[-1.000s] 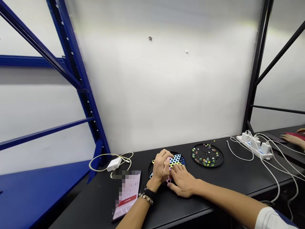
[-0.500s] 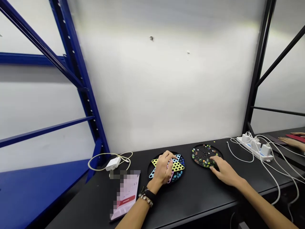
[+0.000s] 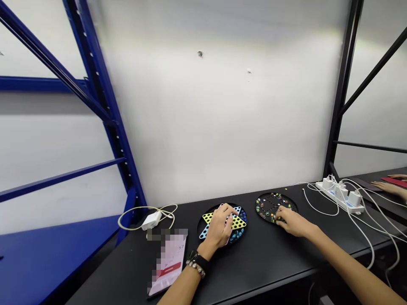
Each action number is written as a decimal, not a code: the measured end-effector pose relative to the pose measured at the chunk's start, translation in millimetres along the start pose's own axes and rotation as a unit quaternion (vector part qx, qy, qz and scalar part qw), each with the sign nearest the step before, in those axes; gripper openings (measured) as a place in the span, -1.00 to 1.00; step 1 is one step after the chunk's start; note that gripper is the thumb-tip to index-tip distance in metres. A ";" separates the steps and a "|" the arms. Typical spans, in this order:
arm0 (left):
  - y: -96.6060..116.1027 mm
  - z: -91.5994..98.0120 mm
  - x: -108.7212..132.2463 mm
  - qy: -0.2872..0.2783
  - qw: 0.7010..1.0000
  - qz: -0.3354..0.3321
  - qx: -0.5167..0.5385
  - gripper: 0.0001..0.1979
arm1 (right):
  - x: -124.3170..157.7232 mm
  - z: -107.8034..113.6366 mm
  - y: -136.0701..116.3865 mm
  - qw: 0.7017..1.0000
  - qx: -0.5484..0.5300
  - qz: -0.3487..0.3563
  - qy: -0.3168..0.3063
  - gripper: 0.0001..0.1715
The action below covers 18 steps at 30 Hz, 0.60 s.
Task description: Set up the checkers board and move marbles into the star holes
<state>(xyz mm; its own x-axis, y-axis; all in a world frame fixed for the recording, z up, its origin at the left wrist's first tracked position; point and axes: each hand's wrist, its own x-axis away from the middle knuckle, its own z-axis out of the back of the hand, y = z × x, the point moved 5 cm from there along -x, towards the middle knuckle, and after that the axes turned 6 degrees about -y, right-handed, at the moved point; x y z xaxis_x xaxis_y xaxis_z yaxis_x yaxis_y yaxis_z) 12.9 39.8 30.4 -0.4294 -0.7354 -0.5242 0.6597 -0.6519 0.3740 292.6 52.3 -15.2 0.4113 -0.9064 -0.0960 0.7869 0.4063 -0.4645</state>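
My left hand [image 3: 218, 224] rests curled on a Chinese checkers board with a coloured star [image 3: 237, 223], its fingers over the star's centre. Small marbles show in the blue and dark holes beside it. To the right is a round black board [image 3: 265, 204] holding many coloured glass marbles. My right hand [image 3: 294, 223] lies at that board's near edge, fingertips among the marbles. Neither hand shows clearly whether a marble is between its fingers.
A blurred phone [image 3: 168, 262] lies on the black table [image 3: 254, 262] left of my left wrist. Behind it are a white charger [image 3: 151, 220] and cable. A power strip [image 3: 340, 197] with plugs sits right, beyond which a co-worker's hand [image 3: 389, 187] works at another table. Blue shelving stands left.
Over the last second my right hand has moved from the star board rightward onto the marble board. My left hand has stayed on the star board.
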 end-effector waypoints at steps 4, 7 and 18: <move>-0.7 -1.5 -0.3 -0.006 1.000 0.004 0.002 -0.64 | -16.2 -2.6 13.5 0.993 -0.104 -0.012 -0.047 -0.83; -0.8 -2.0 -0.8 -0.005 1.000 0.000 -0.006 -0.64 | -26.6 -5.9 14.2 0.985 -0.155 0.000 -0.076 -0.85; 0.6 -0.2 0.2 -0.002 1.000 -0.004 -0.008 -0.64 | -31.0 20.4 20.4 0.877 -0.474 -0.032 0.077 -0.65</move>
<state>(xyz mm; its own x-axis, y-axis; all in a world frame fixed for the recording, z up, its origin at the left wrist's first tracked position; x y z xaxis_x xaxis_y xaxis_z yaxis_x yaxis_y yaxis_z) 13.3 39.2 30.4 -0.4382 -0.7305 -0.5238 0.6651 -0.6555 0.3577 305.3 91.0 -3.7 0.2558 -0.9584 -0.1263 0.0405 0.1411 -0.9892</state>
